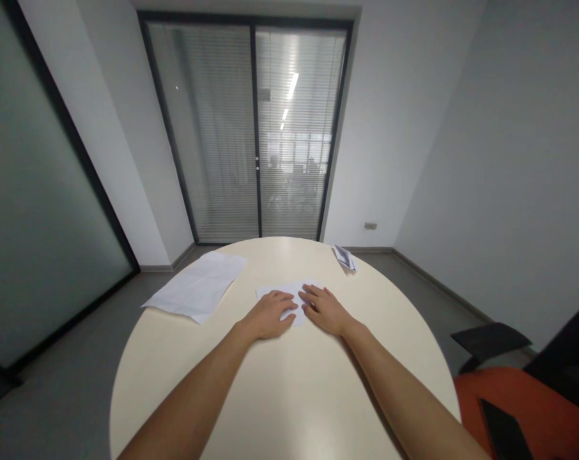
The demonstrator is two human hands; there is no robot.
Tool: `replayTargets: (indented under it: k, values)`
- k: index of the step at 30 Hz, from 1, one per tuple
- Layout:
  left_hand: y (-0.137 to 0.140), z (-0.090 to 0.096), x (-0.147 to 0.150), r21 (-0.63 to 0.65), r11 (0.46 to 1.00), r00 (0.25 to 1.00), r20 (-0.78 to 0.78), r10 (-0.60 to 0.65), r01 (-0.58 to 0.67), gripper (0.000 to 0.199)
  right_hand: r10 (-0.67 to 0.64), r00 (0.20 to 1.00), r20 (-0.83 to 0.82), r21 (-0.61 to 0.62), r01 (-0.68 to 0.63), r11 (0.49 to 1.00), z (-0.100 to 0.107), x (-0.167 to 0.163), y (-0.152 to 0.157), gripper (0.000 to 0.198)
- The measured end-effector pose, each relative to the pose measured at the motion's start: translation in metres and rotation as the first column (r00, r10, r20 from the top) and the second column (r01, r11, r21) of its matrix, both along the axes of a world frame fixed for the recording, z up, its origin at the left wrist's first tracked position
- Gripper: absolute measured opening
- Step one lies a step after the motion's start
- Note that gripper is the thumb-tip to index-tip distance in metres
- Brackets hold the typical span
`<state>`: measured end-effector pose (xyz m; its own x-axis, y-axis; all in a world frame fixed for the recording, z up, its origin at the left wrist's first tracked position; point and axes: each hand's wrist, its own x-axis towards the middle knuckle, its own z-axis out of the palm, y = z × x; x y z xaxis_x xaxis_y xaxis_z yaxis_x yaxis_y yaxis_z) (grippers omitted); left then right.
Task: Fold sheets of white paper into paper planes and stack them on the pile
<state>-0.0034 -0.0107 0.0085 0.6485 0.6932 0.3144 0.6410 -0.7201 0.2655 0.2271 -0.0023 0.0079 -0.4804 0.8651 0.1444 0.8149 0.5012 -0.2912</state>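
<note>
A small sheet of white paper (289,289) lies on the round cream table (280,396), partly covered by both hands. My left hand (270,314) rests on its left part, fingers stretched toward the right. Against the right part lies my right hand (325,311), its fingers spread and pointing left. A narrow strip of paper shows between the two hands. Neither hand grips anything that I can see; the paper's outer edges are largely hidden beneath them.
A larger creased white sheet (198,284) hangs slightly over the table's left edge. Near the far right edge sits a folded printed paper (344,258). An orange chair (524,409) with black armrests stands at the right. Beyond the table is a glass partition with blinds (222,140).
</note>
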Motion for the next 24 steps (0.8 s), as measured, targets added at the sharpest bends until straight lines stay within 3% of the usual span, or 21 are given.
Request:
replayTargets:
  k: [5,9,17,20,24]
  values:
    - [0.0,0.006,0.001,0.008,1.0,1.0,-0.002,0.021,-0.021,0.03,0.084,0.996,-0.036,-0.085,-0.086,0.993,0.005,0.002,-0.002,0.062]
    - [0.003,-0.002,-0.001,-0.011,1.0,1.0,0.008,0.021,-0.021,0.036,0.126,0.991,-0.043,-0.103,-0.13,0.986,0.006,0.004,-0.002,0.064]
    - [0.005,-0.011,-0.004,-0.067,0.997,0.999,-0.046,0.029,-0.032,0.049,0.056,0.998,0.008,-0.113,-0.055,0.992,-0.001,-0.001,-0.001,0.074]
    - [0.003,-0.008,-0.003,-0.053,0.998,0.999,-0.031,0.023,-0.024,0.049,0.014,1.0,0.021,-0.08,-0.012,0.997,0.0,-0.002,-0.001,0.066]
    - [-0.001,-0.005,-0.002,-0.049,0.999,0.999,-0.036,-0.023,0.021,0.049,-0.037,0.999,0.006,0.053,0.036,0.998,0.003,0.0,0.001,0.053]
